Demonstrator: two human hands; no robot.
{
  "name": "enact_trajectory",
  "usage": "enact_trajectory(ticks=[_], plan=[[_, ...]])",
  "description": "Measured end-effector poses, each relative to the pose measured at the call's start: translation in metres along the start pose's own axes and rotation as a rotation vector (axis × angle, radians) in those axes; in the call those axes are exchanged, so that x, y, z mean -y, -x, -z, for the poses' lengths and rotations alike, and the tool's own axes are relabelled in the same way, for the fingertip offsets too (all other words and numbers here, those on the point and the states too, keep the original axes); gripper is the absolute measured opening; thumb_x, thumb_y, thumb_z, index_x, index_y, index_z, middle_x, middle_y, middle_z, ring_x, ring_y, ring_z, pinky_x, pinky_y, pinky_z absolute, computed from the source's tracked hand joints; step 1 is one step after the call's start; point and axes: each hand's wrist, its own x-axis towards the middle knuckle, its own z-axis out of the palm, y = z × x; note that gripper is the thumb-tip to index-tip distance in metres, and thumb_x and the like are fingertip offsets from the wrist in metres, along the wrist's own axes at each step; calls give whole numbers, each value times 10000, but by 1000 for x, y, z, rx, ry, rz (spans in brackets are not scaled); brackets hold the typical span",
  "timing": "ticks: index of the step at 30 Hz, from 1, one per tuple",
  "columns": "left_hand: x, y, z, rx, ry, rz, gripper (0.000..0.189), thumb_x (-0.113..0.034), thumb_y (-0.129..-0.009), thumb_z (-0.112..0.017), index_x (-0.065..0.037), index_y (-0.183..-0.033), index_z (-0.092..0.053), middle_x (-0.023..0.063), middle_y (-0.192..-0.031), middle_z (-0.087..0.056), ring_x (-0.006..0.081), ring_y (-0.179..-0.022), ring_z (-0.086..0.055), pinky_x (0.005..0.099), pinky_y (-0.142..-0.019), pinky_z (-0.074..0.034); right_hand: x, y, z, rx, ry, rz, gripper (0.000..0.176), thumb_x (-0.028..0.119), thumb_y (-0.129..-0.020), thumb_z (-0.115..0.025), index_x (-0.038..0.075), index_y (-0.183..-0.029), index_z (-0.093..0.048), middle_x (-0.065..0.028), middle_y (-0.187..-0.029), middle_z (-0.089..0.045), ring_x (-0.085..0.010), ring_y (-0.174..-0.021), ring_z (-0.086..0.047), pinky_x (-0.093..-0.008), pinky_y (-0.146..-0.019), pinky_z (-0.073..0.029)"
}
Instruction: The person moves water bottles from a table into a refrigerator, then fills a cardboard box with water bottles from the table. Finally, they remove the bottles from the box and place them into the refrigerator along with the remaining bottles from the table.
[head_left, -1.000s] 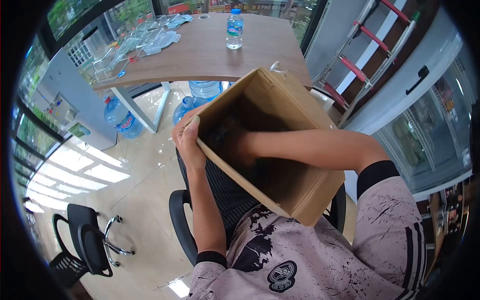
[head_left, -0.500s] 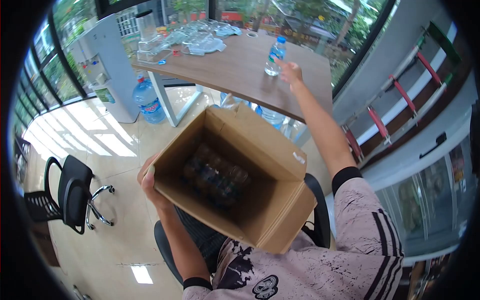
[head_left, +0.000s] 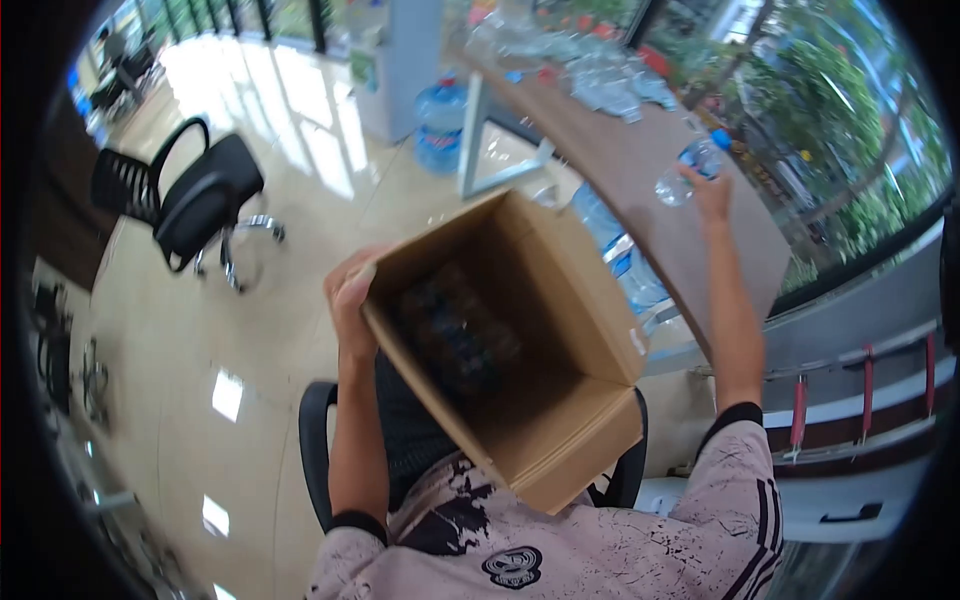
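Note:
An open cardboard box (head_left: 560, 290) sits tilted on my lap, with several clear plastic bottles (head_left: 460, 330) in its dark inside. My left hand (head_left: 352, 290) grips the box's left edge, fingers wrapped over the rim. Over the table, my right hand (head_left: 708, 192) is closed round a clear water bottle (head_left: 690, 170) with a blue cap and blue label. The bottle leans to the right, and whether its base touches the table cannot be made out.
Crumpled clear plastic (head_left: 610, 80) lies on the far part of the brown table (head_left: 640, 165). A large blue water bottle (head_left: 440, 128) stands on the floor by the dispenser. More large bottles (head_left: 625, 265) are under the table. A black office chair (head_left: 205, 190) is at left.
My right hand has closed on the water bottle, which is now tilted. The whole view has turned, so the table appears further right. My left hand still holds the box.

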Motion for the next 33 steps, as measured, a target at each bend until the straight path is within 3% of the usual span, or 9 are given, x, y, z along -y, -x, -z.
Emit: enact_trajectory(ticks=[6,10,13,17,19,21,23,27,33], plan=[[-2,-2,-9,44,96,70,551,-354,-758,-444,118,-974,-630,174,-938,-654,223,-886,-598,293,-827,-436,191,90,-11,732,-333,523,540,151,-667,-777,17,-1134,-540,-149,-1065,-626,-212,-1019,-603,-314,-866,-485],[8,-10,-26,103,196,96,533,-333,-774,-450,122,-988,-625,176,-944,-651,218,-883,-603,291,-823,-447,258,128,-31,1343,-76,720,578,187,-549,-807,58,-1070,-593,-127,-988,-658,-233,-945,-647,-310,-849,-497],[9,-12,-42,172,262,114,513,-318,-784,-464,124,-990,-623,173,-943,-651,211,-879,-606,285,-819,-452,252,157,-51,1456,0,562,593,169,-510,-799,65,-1060,-605,-123,-907,-666,-252,-884,-652,-317,-804,-507],[11,-14,-62,279,309,107,466,-285,-790,-487,111,-989,-631,150,-933,-658,187,-864,-604,269,-814,-451,227,173,-69,1582,638,478,642,181,-543,-785,51,-1138,-584,-162,-939,-652,-325,-897,-628,-392,-809,-498],[10,-15,-76,329,285,98,443,-278,-786,-492,94,-972,-647,133,-923,-662,174,-857,-600,267,-815,-449,200,187,-83,1566,798,399,529,195,-530,-783,24,-1011,-642,-186,-943,-653,-320,-920,-625,-399,-811,-493],[13,-14,-89,379,312,94,438,-274,-784,-492,92,-966,-651,129,-919,-661,174,-855,-599,268,-815,-447,163,199,-117,1832,1060,242,544,200,-520,-788,37,-1023,-658,-185,-983,-651,-307,-942,-621,-381,-826,-489],[16,-14,-103,437,335,90,434,-271,-783,-492,90,-960,-654,124,-916,-661,173,-852,-597,268,-814,-445,145,210,-130,1916,1200,293,636,249,-597,-778,13,-1158,-593,-187,-1142,-605,-307,-1005,-602,-417,-879,-472],[24,-15,-120,518,316,64,475,-303,-806,-444,97,-968,-641,135,-912,-651,193,-859,-586,278,-800,-434,100,235,-129,1644,1200,435,559,237,-641,-752,19,-1137,-612,-178,-1162,-596,-300,-1006,-601,-426,-873,-469],[32,-18,-128,594,286,35,539,-362,-830,-394,104,-975,-624,153,-913,-644,205,-845,-584,286,-769,-436,35,273,-133,1020,1198,381,520,230,-668,-729,27,-1132,-614,-167,-1126,-616,-300,-991,-606,-424,-864,-472]])
